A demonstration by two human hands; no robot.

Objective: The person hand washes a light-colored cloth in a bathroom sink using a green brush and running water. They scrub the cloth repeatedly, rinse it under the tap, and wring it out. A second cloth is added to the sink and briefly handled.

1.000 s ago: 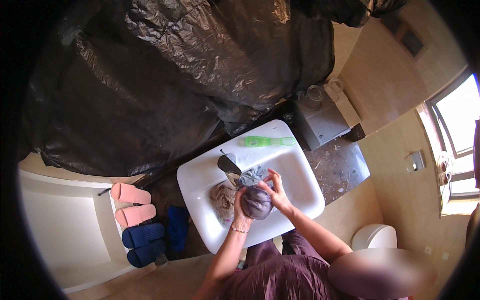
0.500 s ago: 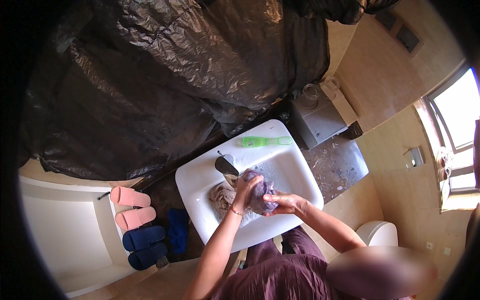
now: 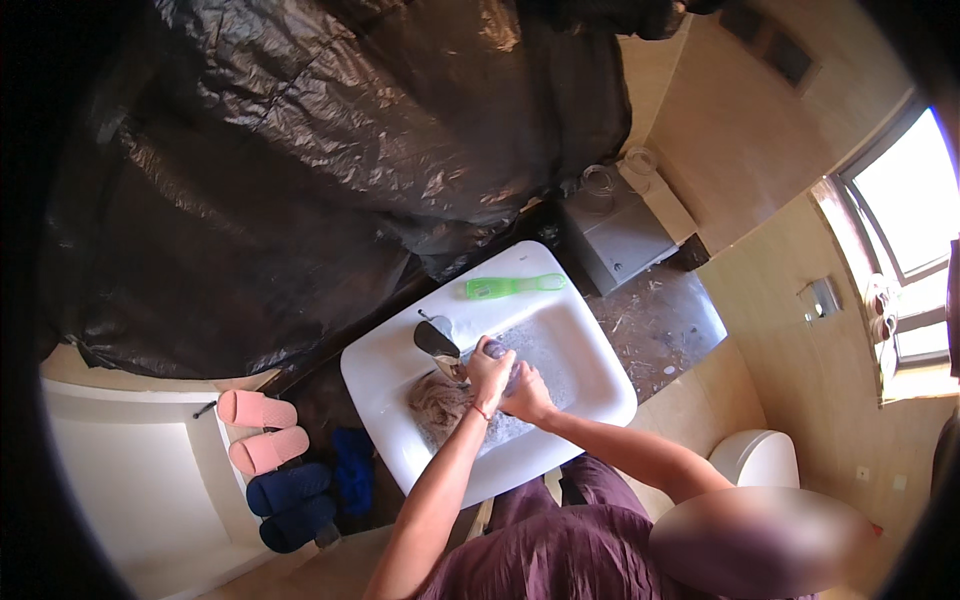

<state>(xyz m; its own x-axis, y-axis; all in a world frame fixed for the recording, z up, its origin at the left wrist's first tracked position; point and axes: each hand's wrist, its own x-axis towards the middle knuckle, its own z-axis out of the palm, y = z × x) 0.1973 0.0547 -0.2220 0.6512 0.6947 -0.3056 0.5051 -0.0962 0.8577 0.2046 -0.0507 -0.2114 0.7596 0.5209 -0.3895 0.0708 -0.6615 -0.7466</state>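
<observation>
Above the white sink [image 3: 590,440], my left hand [image 3: 489,374] is closed around a bunched purple-grey cloth [image 3: 494,348]. My right hand [image 3: 529,396] grips the same cloth just to the right, and the fingers of both hands hide most of it. A brown wet cloth [image 3: 436,402] lies in the basin's left part, below the dark faucet [image 3: 436,340]. Whitish suds spot the water around my hands. On the sink's far ledge lies a light green plastic brush [image 3: 515,286].
Black plastic sheeting [image 3: 300,150] hangs behind the sink. A grey box [image 3: 617,232] stands on the dark counter [image 3: 668,325] at the right. To the left, pink slippers [image 3: 262,410] and dark blue slippers [image 3: 288,490] sit beside a white cabinet [image 3: 140,470]. A white toilet [image 3: 755,460] is at lower right.
Both hands have come closer together and squeezed the cloth into a tighter bundle. My right hand has shifted left and wraps it more fully. The whole view has tilted slightly.
</observation>
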